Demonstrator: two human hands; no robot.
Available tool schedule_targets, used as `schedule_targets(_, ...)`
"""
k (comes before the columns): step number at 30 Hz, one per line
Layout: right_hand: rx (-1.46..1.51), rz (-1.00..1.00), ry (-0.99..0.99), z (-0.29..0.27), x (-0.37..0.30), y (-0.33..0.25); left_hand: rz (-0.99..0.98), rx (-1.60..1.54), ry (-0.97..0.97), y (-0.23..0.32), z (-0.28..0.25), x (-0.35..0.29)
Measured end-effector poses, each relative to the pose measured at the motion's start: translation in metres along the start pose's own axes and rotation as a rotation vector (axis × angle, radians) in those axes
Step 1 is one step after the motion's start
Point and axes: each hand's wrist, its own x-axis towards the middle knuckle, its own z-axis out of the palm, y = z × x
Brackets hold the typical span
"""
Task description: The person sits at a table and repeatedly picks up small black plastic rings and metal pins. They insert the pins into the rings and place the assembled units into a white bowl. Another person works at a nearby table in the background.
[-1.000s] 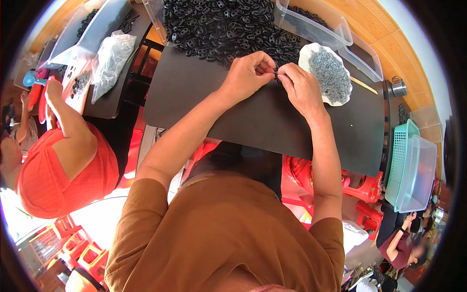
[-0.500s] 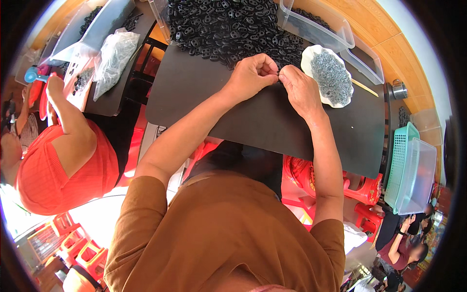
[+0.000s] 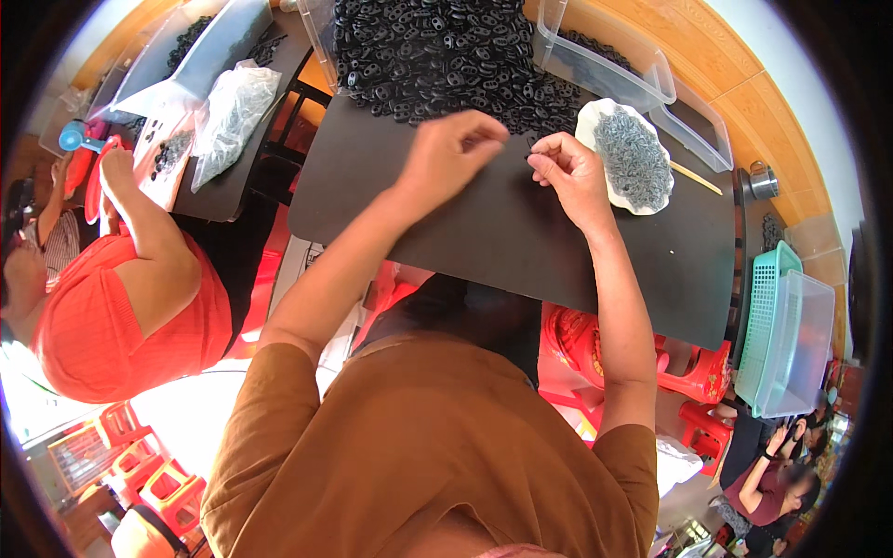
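Above the dark table (image 3: 502, 246), my right hand (image 3: 575, 181) is pinched, thumb against forefinger, at a small dark part (image 3: 530, 144) that barely shows at the fingertips. My left hand (image 3: 451, 158) is apart from it, just in front of the pile, smeared by motion. Its fingers look curled, but whether anything is in them does not show. Small black plastic pieces with two holes (image 3: 437, 60) form a big heap at the table's far side. Close to my right hand stands a white scalloped dish (image 3: 585, 119) full of tiny clear-grey pieces (image 3: 634, 163).
Clear plastic bins (image 3: 605, 70) flank the heap on the right. A yellowish stick (image 3: 696, 177) juts from beside the dish. Green basket (image 3: 765, 307) and clear tub stand at far right. On the left, a person in red (image 3: 139, 298) sits by another table with a plastic bag (image 3: 233, 116).
My hands were together at the fingertips and have parted. The left one has swung left, away from the right. My right hand has stayed near the dish, turning slightly.
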Motion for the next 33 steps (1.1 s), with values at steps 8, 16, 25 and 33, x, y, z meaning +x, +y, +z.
schedule_targets(8, -0.292, -0.154, -0.040, 0.013, -0.002, 0.000, 0.332, 0.649, -0.078, -0.028, -0.066, 0.005)
schedule_targets(16, -0.439, -0.271, -0.015, 0.012, -0.005, -0.006, 0.381, 0.646, -0.039, -0.021, -0.060, -0.002)
schedule_targets(25, -0.456, -0.297, -0.042, 0.011, -0.005, -0.005, 0.249, 0.627, -0.088, -0.022, -0.052, 0.004)
schedule_targets(33, -0.355, -0.271, 0.003, 0.013, -0.005, -0.003, 0.261, 0.508, -0.072, -0.019, -0.047, 0.015)
